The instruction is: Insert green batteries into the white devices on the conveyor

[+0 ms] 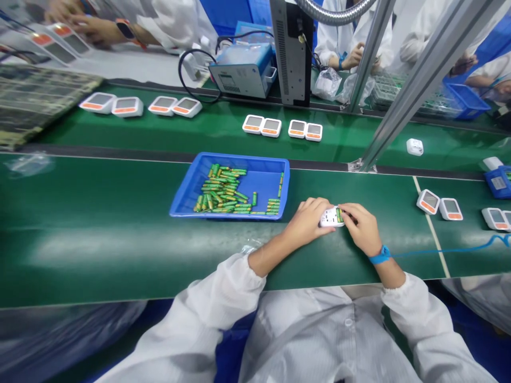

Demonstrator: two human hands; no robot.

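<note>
1. Two hands, in the head view, are meeting at a white device [329, 217] over the green desk [120, 234], just right of the blue tray [267, 183].
2. The left grip [308, 219] is clasping the device's left side, thumb near and fingers far, probably steadying it.
3. The right grip [362, 226] is touching the green cells [339, 215] at the device's right end; whether it is pinching one, I cannot tell.
4. The device is showing its open compartment upward, seemingly for easy access.
5. The tray is holding loose batteries [221, 186] near the left grip, presumably within handy reach.
</note>
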